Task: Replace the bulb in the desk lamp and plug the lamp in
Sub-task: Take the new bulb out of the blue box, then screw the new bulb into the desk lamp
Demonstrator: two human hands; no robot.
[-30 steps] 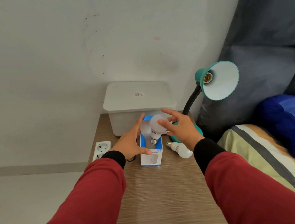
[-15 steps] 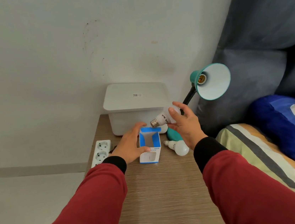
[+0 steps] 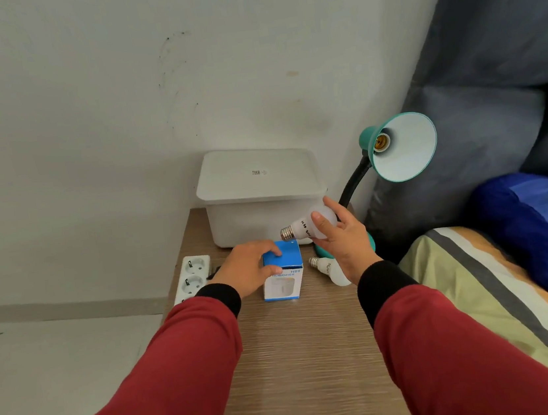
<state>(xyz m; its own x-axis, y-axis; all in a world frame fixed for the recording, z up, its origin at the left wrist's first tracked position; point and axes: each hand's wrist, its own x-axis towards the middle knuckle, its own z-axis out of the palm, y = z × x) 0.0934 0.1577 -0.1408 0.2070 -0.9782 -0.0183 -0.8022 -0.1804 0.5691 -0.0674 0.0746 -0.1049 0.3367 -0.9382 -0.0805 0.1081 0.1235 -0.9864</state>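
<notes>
White bulb (image 3: 306, 226) lies sideways in the right hand (image 3: 346, 243), fingers curled around its globe, screw base pointing to 9 o'clock. At 1 o'clock from it, the teal desk lamp (image 3: 403, 146) shows a bare socket. Left hand (image 3: 249, 267) presses the blue box (image 3: 282, 273) with fingers bent over its top on the wooden table (image 3: 305, 358). Another bulb (image 3: 330, 267) lies at 3 o'clock of the box.

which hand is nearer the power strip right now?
Left. The left hand rests on the blue box, just right of the power strip. The right hand is farther right, past the box, holding a bulb near the lamp.
</notes>
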